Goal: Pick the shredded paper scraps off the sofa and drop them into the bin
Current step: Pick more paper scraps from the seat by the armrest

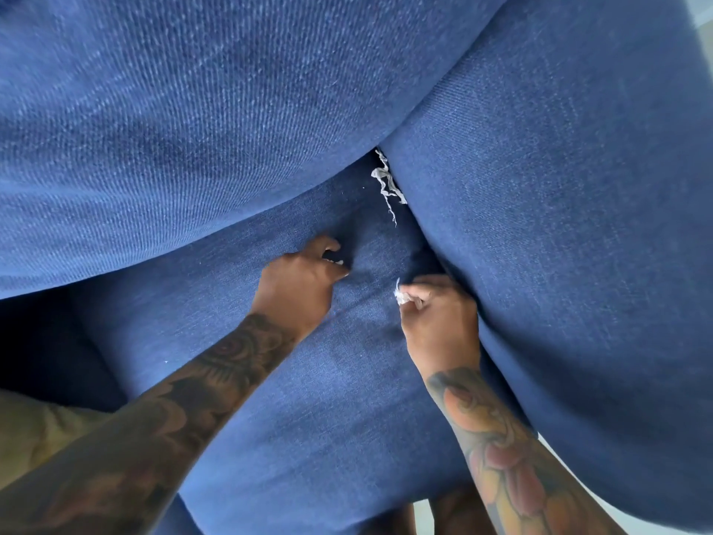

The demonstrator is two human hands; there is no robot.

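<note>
A blue fabric sofa fills the view, with its seat cushion (328,380) in the middle. A long white strip of shredded paper (387,183) lies in the crease where the seat meets the back cushion and armrest. My left hand (299,279) rests on the seat with its fingers curled, a small white scrap (338,262) showing at the fingertips. My right hand (436,314) sits beside the armrest, pinched on a small wad of white paper scraps (403,297). The bin is not in view.
The back cushion (193,129) bulges over the seat at upper left. The armrest (578,264) rises on the right. A tiny white speck (166,361) lies on the seat at left. Pale floor (420,519) shows at the bottom edge.
</note>
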